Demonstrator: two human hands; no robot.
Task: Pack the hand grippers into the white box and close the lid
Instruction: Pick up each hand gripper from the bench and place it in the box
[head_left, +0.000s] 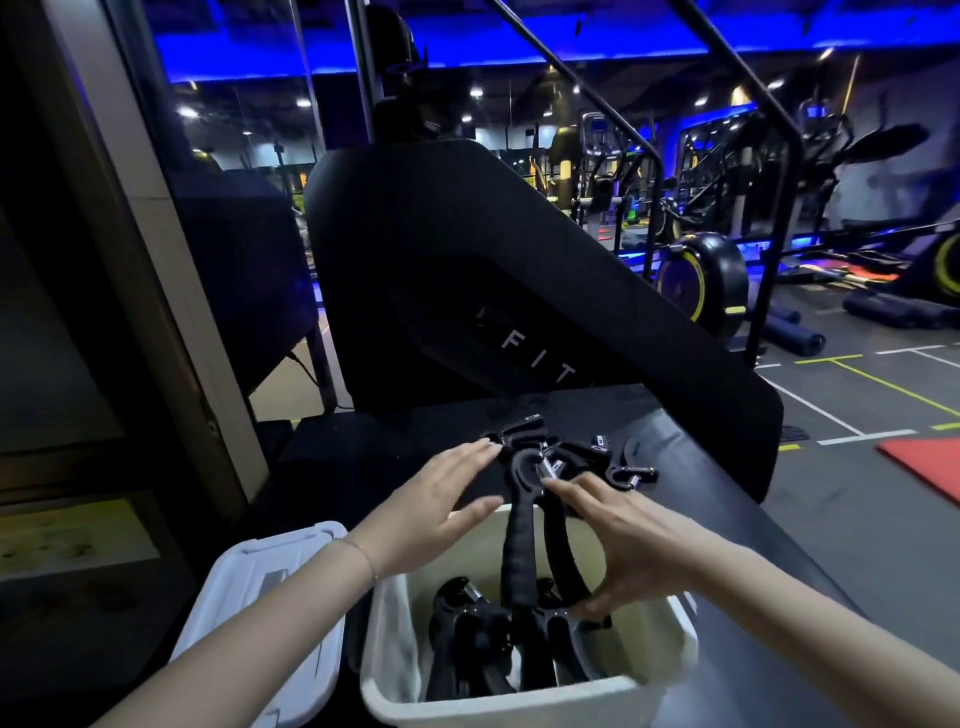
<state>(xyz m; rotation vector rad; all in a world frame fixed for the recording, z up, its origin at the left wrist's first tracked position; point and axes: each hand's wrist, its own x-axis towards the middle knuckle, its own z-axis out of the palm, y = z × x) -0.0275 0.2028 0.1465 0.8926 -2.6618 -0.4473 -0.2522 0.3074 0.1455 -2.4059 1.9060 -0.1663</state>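
Nearest us sits the white box (524, 704), grippers inside, its lid (270, 613) off at left. Our left hand (441, 499) hovers spread; our right hand (618, 540) cups the hand gripper (519, 551) leaning on the far rim. We should tip it flat. More wait on the black table (353, 462), gym machines beyond.

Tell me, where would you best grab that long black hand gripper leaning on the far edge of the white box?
Probably by the padded handle, from above and the near side. The hand gripper leans over the white box's far rim, handles sloping into the box, and the curved head lies among the others on the table.
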